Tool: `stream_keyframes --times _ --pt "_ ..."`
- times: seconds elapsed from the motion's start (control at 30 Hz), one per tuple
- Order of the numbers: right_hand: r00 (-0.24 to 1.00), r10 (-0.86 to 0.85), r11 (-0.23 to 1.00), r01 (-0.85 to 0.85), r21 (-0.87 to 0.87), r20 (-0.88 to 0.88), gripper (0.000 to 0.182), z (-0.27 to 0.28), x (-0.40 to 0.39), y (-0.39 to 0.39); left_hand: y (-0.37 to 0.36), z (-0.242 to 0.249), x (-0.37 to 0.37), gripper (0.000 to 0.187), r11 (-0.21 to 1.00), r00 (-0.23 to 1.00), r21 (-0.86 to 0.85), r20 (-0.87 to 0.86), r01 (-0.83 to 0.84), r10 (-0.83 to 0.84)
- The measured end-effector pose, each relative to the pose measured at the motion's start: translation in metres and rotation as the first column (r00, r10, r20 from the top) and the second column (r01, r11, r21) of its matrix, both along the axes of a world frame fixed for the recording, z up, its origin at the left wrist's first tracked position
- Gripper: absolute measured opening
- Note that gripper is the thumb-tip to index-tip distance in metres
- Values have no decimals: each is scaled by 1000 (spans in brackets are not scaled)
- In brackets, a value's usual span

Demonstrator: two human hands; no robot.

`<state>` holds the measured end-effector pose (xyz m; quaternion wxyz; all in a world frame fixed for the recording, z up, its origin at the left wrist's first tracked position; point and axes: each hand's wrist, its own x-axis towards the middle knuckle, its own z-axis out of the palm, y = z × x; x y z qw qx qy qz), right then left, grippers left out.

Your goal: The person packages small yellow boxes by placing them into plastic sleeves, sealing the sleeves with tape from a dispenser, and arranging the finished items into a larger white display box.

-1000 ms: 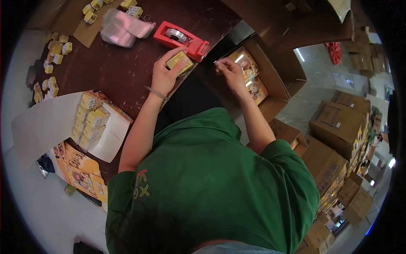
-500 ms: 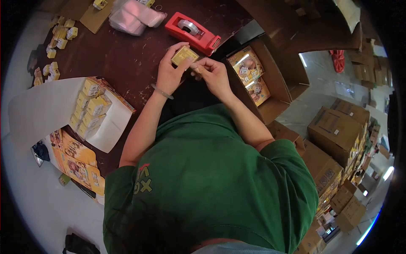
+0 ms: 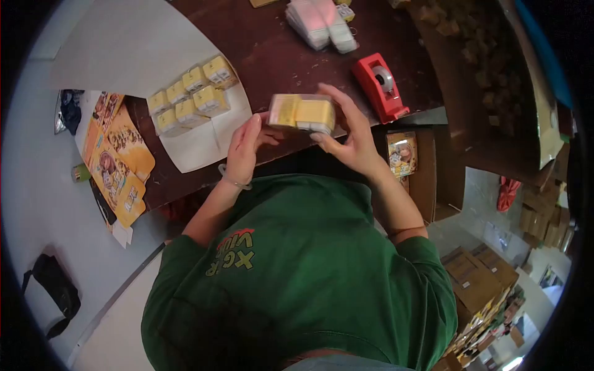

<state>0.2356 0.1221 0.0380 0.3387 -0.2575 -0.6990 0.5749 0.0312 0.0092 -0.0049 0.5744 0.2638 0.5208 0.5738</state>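
Observation:
My right hand [image 3: 352, 139] grips the right end of a see-through pack of small yellow boxes [image 3: 309, 113], thumb below and fingers over the top. The pack is slightly blurred and held above the dark red table [image 3: 272, 62]. At its left end, my left hand [image 3: 247, 145] has its fingers stretched out, fingertips right by the corner. To the left lies an opened carton with a white inside [image 3: 213, 139], where several yellow-and-white small boxes [image 3: 189, 94] stand in two rows.
A red tape dispenser [image 3: 378, 93] stands right of my hands, and a stack of clear plastic bags [image 3: 315, 25] lies at the back. Printed orange carton sheets [image 3: 120, 157] lie at left. Brown cartons [image 3: 427, 179] stand at right, one holding printed boxes [image 3: 402, 153].
My view has turned, bringing the white-lined carton closer. The pack now sits in my right hand; before, my left hand held a yellow box while my right fingers pinched at its edge.

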Motion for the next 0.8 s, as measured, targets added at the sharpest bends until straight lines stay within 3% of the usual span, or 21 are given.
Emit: stream_keyframes --times 0.03,0.07,0.17,0.27,0.4,0.43,0.5,0.53,0.6,0.63,0.7,0.73,0.77,0.8 --pt "995 98 991 -99 92 9 62 7 -20 8 -13 0 -10 36 995 888 71 -451 -66 91" --pt "981 193 963 -194 187 26 61 8 -43 19 -21 5 -21 26 993 714 36 -692 -115 108" --pt "936 313 882 -349 316 162 59 -4 -110 40 -40 -15 -43 30 999 382 53 -923 -2 50" --pt "917 167 777 -348 524 362 55 -4 -146 70 -53 -24 -48 18 986 290 -5 -956 168 -54" --pt "760 152 642 -562 521 632 55 7 -165 63 -53 -32 -43 13 994 297 24 -955 103 -8" --pt "766 131 664 -540 518 630 58 -4 -169 50 -53 -33 -43 13 994 289 25 -957 108 -7" --pt "878 -260 213 -354 911 402 65 -57 -176 33 -52 -34 -43 13 992 270 27 -963 125 -8" --pt "875 -222 419 -312 852 430 74 -60 -174 22 -53 -33 -43 13 992 263 20 -965 121 -12" --pt "881 -187 461 -313 831 435 79 -57 -168 24 -50 -32 -41 14 993 260 30 -966 110 0" --pt "913 -91 549 -287 785 398 77 -56 -164 27 -50 -30 -42 14 992 260 25 -965 124 -9" --pt "922 -209 612 -136 779 325 76 -39 -151 64 -48 -21 -40 15 994 351 49 -936 102 11" --pt "898 -373 622 55 781 233 75 -44 -144 100 -46 -18 -39 16 994 396 64 -918 85 25" --pt "735 -632 527 176 832 245 73 -43 -134 132 -44 -17 -38 18 993 404 81 -914 80 42" --pt "570 -773 486 251 837 278 68 -49 -121 161 -39 -12 -35 18 989 428 116 -902 96 65"
